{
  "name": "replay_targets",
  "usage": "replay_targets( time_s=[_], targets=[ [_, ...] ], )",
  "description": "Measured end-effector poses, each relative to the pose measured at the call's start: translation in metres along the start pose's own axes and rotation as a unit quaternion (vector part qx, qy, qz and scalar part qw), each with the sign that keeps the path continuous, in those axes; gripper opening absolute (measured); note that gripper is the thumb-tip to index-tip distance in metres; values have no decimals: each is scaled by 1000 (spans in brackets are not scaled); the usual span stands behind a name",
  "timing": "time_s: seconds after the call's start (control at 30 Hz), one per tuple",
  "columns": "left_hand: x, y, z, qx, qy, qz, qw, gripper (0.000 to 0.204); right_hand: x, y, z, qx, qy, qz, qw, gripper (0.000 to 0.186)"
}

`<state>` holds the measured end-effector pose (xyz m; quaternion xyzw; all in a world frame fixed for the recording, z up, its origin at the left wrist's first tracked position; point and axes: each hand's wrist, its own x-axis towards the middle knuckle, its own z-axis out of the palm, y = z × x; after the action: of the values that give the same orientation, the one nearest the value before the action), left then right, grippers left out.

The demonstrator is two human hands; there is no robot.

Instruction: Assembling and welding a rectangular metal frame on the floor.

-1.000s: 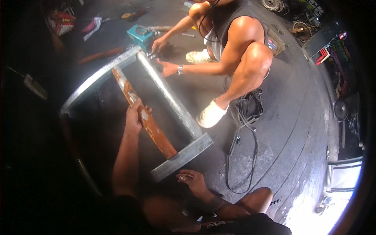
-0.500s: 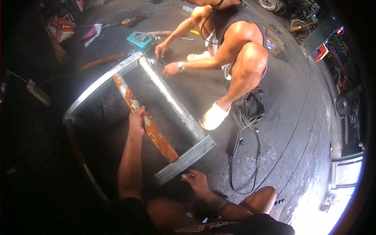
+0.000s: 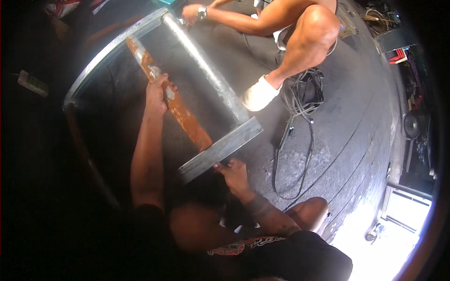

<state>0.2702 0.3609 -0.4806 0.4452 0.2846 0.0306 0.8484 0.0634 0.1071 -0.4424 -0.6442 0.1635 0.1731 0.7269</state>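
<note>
A rust-brown flat metal bar with silvery patches runs slantwise inside a welded-looking metal frame. My left hand is wrapped round this bar, nearer its far end. The bar's near end meets a grey metal channel at the frame's near side. Against the outer edge of that channel is my right hand, thumb and fingers curled in; what they hold, if anything, is hidden. A shiny metal tube forms the frame's right side, and a curved silvery strip its far left side.
Across the frame a person crouches; their hand is by its far corner and their white shoe beside the tube. Coiled black cable lies on the dark floor to the right. A brush-like block lies at far left.
The view has tipped, so everything sits higher in it. My right hand has come up against the channel's edge. My left hand keeps its hold on the bar.
</note>
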Motion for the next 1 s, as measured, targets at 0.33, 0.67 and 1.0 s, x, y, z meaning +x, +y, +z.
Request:
replay_targets(
  time_s=[0.33, 0.67, 1.0],
  targets=[
    [3, 1, -5, 46, 17, -30, 998, 28, 5, -5, -4, -62, -11, 73, 995, 22],
    [0, 2, -2, 44, 20, -29, 998, 39, 6, 2, 0, 29, 0, 33, 999, 18],
    [1, 2, -6, 49, 1, -40, 998, 38, 9, 3, -3, -23, -26, 70, 997, 21]
  ],
)
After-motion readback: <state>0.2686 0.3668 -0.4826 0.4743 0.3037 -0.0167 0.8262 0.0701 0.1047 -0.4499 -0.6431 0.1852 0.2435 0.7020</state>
